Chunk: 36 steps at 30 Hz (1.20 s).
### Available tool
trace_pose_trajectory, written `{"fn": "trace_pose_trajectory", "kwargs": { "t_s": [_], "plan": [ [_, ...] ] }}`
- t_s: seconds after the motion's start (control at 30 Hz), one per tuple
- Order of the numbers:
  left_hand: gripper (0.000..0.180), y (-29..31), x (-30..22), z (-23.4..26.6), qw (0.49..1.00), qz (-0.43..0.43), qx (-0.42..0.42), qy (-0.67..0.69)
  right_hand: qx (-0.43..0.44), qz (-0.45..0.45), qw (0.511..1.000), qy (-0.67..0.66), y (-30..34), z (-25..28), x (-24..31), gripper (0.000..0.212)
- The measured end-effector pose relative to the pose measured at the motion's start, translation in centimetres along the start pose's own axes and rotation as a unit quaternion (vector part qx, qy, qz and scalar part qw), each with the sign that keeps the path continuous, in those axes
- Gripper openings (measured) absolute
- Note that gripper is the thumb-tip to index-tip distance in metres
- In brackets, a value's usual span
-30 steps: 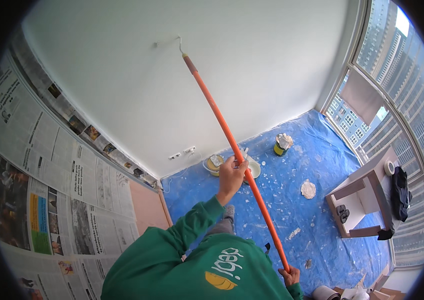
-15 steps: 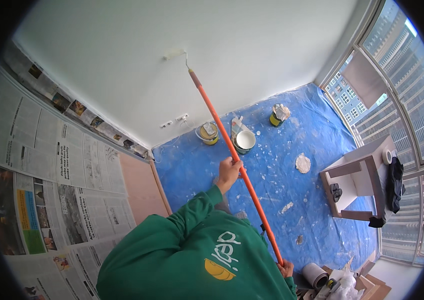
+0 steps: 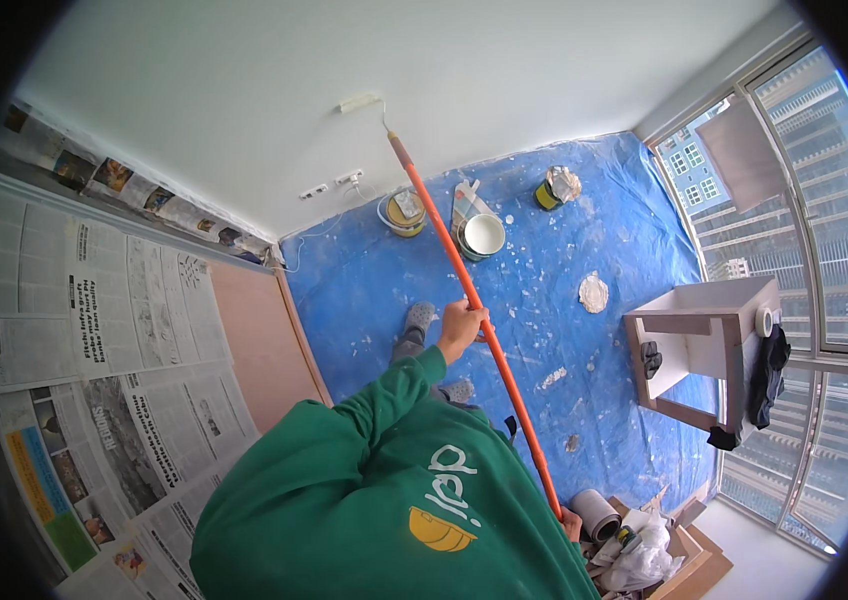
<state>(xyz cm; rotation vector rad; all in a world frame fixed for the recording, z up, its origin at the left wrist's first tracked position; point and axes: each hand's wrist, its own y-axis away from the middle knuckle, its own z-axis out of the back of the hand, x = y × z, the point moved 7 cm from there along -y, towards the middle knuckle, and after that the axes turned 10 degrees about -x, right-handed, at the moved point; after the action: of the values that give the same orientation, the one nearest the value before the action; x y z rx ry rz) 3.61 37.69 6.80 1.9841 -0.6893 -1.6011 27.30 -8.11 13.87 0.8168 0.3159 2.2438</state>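
An orange extension pole (image 3: 509,385) carrying a paint roller (image 3: 358,103) runs diagonally from my body up to the pale wall (image 3: 244,90). The roller's sleeve appears to lie against that wall, above the sockets. My left hand (image 3: 462,328) is closed around the middle of the pole, its green-sleeved arm stretched forward. Lower down, my right hand (image 3: 571,524) grips the pole's near end beside my body; part of that hand is hidden by my green sweatshirt (image 3: 364,510).
Blue plastic sheeting (image 3: 534,300) covers the floor. Paint buckets (image 3: 484,235) stand near the wall, another tub (image 3: 556,188) farther right. A wooden stand (image 3: 679,330) is by the windows. Newspaper (image 3: 34,290) covers the left side. Debris (image 3: 644,550) lies lower right.
The view has shifted, so the room appears displaced and more of my feet shows. The roller remains at the wall, and both hands keep their hold on the pole.
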Motion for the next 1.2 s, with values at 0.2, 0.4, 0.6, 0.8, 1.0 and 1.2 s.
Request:
{"fn": "trace_pose_trajectory", "kwargs": {
  "t_s": [0.2, 0.4, 0.6, 0.8, 1.0, 1.2],
  "plan": [
    [0.012, -3.8, 1.8, 0.9, 0.999, 0.052, -0.013, -0.003, 0.023, -0.008, 0.999, 0.034, -1.4, 1.4, 4.9, 0.034],
    [0.013, -7.6, 2.9, 2.6, 0.993, 0.109, -0.035, -0.012, 0.051, -0.019, 0.998, 0.043, -2.6, -1.0, 4.2, 0.033],
    [0.017, -12.9, 5.0, 4.5, 0.982, 0.177, -0.055, -0.026, 0.06, -0.021, 0.996, 0.056, -4.6, -2.9, 7.6, 0.034],
    [0.022, -16.2, 5.3, 5.2, 0.972, 0.219, -0.077, -0.038, 0.088, -0.003, 0.99, 0.111, -6.7, -3.8, 9.6, 0.033],
    [0.021, -13.6, 3.5, 4.2, 0.979, 0.176, -0.075, -0.063, 0.067, 0.013, 0.993, 0.091, -5.6, -3.0, 9.2, 0.034],
    [0.017, -6.1, 1.3, 2.1, 0.991, 0.1, -0.029, -0.08, 0.039, -0.01, 0.999, 0.009, -1.0, -1.5, 2.9, 0.032]
  ]
}}
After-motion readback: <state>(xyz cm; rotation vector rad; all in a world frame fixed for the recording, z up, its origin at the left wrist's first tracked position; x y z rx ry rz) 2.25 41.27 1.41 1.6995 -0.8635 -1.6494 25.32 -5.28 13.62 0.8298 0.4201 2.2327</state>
